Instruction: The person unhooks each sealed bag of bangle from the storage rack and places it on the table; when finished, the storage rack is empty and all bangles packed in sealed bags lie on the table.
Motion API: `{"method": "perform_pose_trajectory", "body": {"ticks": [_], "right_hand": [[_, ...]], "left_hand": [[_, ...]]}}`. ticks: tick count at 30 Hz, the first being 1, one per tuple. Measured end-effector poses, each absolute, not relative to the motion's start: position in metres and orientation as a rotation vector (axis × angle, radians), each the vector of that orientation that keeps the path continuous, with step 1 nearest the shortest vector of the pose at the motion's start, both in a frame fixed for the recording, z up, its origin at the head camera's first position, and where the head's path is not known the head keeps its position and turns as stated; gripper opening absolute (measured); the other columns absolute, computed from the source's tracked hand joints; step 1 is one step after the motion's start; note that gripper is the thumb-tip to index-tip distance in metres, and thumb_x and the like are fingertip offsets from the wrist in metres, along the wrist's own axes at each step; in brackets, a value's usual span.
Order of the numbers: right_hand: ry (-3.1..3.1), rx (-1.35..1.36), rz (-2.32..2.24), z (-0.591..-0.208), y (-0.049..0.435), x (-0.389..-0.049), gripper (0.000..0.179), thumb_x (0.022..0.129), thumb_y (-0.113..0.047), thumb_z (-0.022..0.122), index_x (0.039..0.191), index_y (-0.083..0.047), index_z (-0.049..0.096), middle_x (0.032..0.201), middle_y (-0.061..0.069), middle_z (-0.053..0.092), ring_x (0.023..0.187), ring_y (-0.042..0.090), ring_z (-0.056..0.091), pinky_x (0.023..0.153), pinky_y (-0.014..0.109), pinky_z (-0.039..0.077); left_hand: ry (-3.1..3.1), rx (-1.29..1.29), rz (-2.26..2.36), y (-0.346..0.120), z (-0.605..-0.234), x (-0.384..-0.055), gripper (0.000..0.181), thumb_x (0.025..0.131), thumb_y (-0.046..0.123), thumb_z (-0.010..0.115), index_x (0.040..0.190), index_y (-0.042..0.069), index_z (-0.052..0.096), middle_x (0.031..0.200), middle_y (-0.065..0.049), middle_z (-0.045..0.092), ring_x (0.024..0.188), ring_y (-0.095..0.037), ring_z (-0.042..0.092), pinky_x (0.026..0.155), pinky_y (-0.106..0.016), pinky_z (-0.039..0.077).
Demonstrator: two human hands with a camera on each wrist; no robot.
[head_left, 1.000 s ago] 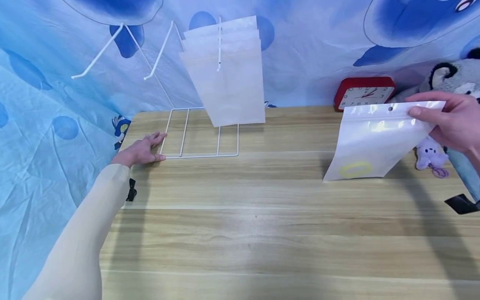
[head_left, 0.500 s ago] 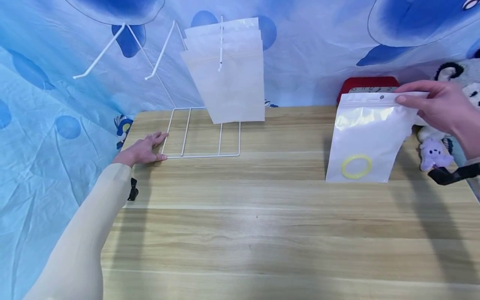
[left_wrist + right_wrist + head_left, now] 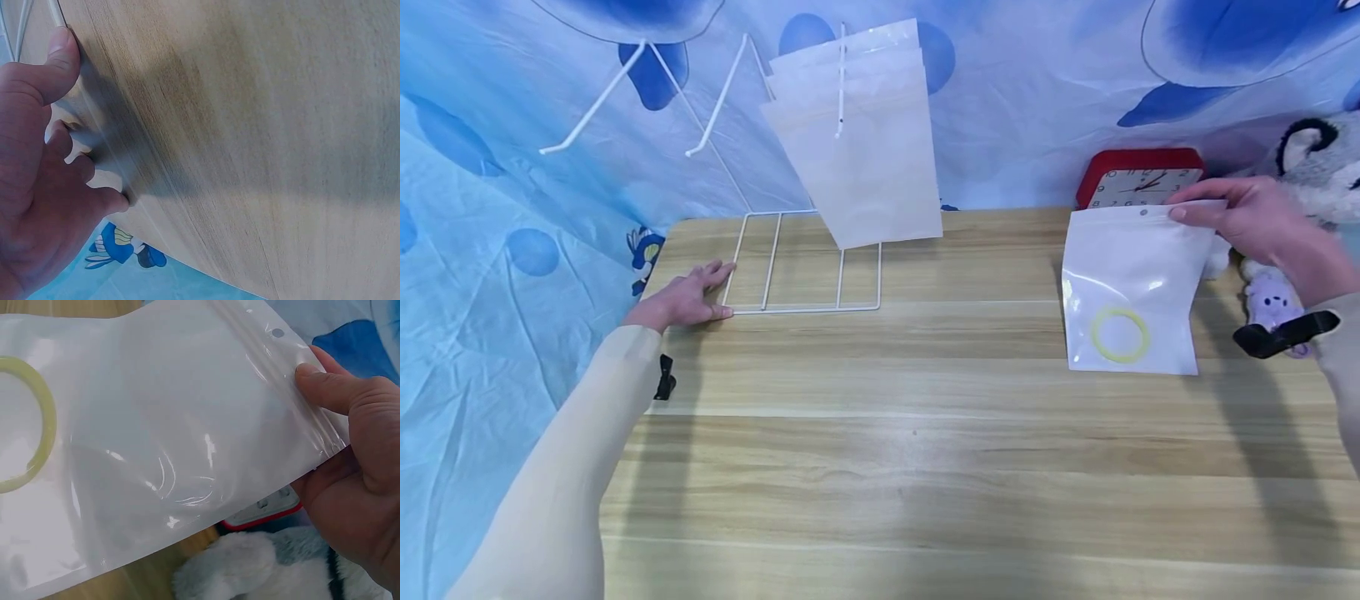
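Over the right part of the bench [image 3: 910, 467]: one bag [image 3: 1138, 275], white and glossy, with a ridged seal strip and a small hang hole near the top edge. Contents: one ring [image 3: 1096, 335], pale yellow, low in the bag and showing through its front. Whether the bag's lower edge touches the wood cannot be told.

Right hand [image 3: 1262, 218]: pinches the bag at its upper right corner, thumb on the front face, near the hole.

Back left: one rack [image 3: 805, 311], white wire, base flat on the bench, three prongs reaching forward above it. Hanging bags [image 3: 876, 167]: white, at least three, on the right-most prong, slightly tilted, upper edges stepped one behind another; contents not discernible.

Left hand [image 3: 685, 298]: at the left end of the rack's base, fingers spread, thumb touching the wire at the front corner.

Back right: one clock [image 3: 1138, 187], red case, white dial, just behind the bag's top edge. One plush toy [image 3: 1333, 158], grey and white, right of the clock, partly out of view. One purple toy [image 3: 1270, 300], small, partly hidden by the strap [image 3: 1288, 333] at the right wrist.

Along back and left: cloth [image 3: 1022, 108], blue, printed.
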State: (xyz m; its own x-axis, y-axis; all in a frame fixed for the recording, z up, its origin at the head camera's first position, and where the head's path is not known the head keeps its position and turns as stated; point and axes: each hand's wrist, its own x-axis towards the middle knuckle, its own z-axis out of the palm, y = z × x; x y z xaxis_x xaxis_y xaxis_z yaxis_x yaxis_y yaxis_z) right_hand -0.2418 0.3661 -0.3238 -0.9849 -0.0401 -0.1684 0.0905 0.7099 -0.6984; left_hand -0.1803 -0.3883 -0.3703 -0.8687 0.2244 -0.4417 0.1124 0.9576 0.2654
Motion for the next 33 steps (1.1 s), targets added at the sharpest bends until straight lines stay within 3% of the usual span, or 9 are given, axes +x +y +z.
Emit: {"method": "perform_pose_trajectory", "body": {"ticks": [4,9,12,19,22,27,33], "right_hand": [[2.707,0.074,-1.164,-0.331,0.369,-0.244,0.023,0.092,-0.046,0.070,0.114,-0.041,0.074,0.109,-0.023,0.052,0.119,0.022,0.041,0.080,0.023,0.038],[2.703,0.127,-1.163,-0.337,0.367,-0.245,0.033,0.090,-0.051,0.069,0.121,-0.040,0.072,0.117,-0.019,0.053,0.128,0.026,0.035,0.089,0.033,0.035],[2.700,0.142,-1.186,-0.340,0.362,-0.247,0.036,0.090,-0.052,0.069,0.124,-0.038,0.071,0.116,-0.016,0.054,0.122,0.027,0.037,0.085,0.034,0.035],[2.671,0.141,-1.276,-0.347,0.355,-0.253,0.030,0.092,-0.047,0.070,0.120,-0.037,0.074,0.103,-0.023,0.055,0.114,0.021,0.043,0.074,0.022,0.039],[2.685,0.136,-1.269,-0.351,0.355,-0.254,0.026,0.093,-0.046,0.069,0.117,-0.039,0.074,0.102,-0.024,0.055,0.114,0.020,0.043,0.076,0.022,0.039],[2.708,0.142,-1.276,-0.358,0.355,-0.255,0.026,0.094,-0.044,0.067,0.119,-0.038,0.073,0.111,-0.018,0.056,0.121,0.021,0.041,0.083,0.026,0.038],[2.770,0.123,-1.208,-0.359,0.349,-0.256,0.031,0.096,-0.040,0.067,0.124,-0.031,0.073,0.121,-0.009,0.057,0.123,0.022,0.039,0.078,0.026,0.039]], "left_hand": [[2.622,0.238,0.327,-0.389,-0.372,-0.179,0.090,0.097,0.034,0.067,0.160,0.005,0.009,0.161,-0.031,0.002,0.136,-0.067,0.003,0.107,-0.075,0.011],[2.616,0.228,0.344,-0.392,-0.373,-0.178,0.091,0.097,0.034,0.067,0.160,0.006,0.008,0.161,-0.031,0.001,0.137,-0.066,0.002,0.107,-0.075,0.010],[2.618,0.221,0.348,-0.394,-0.374,-0.177,0.091,0.097,0.034,0.067,0.160,0.006,0.008,0.161,-0.030,0.001,0.137,-0.066,0.002,0.107,-0.076,0.010],[2.627,0.236,0.345,-0.393,-0.372,-0.177,0.092,0.096,0.035,0.068,0.160,0.007,0.009,0.161,-0.031,0.001,0.136,-0.067,0.004,0.106,-0.076,0.011],[2.628,0.240,0.340,-0.391,-0.373,-0.179,0.091,0.096,0.035,0.067,0.160,0.007,0.009,0.161,-0.031,0.001,0.136,-0.067,0.004,0.106,-0.076,0.012],[2.629,0.233,0.335,-0.391,-0.374,-0.181,0.090,0.097,0.033,0.067,0.160,0.007,0.009,0.161,-0.030,0.001,0.137,-0.066,0.003,0.107,-0.076,0.011],[2.625,0.224,0.349,-0.390,-0.373,-0.181,0.090,0.097,0.032,0.067,0.161,0.007,0.010,0.162,-0.029,0.001,0.139,-0.064,0.001,0.107,-0.076,0.009]]}}
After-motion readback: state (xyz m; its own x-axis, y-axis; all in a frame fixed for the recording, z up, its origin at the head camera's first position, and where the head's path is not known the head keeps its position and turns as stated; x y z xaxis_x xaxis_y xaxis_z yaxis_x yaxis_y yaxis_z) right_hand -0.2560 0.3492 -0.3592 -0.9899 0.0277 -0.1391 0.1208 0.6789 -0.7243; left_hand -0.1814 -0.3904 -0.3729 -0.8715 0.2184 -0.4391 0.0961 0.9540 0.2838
